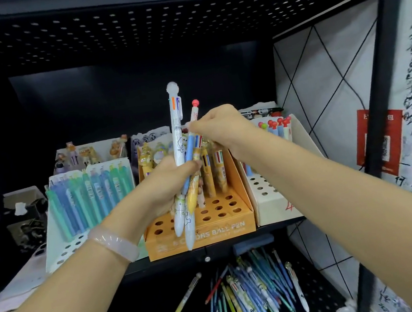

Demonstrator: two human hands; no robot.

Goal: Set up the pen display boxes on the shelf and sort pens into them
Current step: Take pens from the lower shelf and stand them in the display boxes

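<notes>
My left hand (168, 183) grips a bundle of pens (180, 143) upright in front of the shelf; the tallest is white with a round white top. My right hand (218, 127) pinches the upper part of a pen with a red ball top (194, 103) in that bundle. Behind the hands stands an orange display box (226, 222) holding yellow multi-colour pens. A white box of green and blue pens (92, 195) stands to its left. A white box (268, 200) with red-topped pens stands to its right.
More display boxes (91, 152) with figure-topped pens stand at the shelf's back. A heap of loose pens (249, 300) lies on the lower shelf. A phone (29, 275) lies at the shelf's left. The black frame post (381, 74) and a wire side panel close the right.
</notes>
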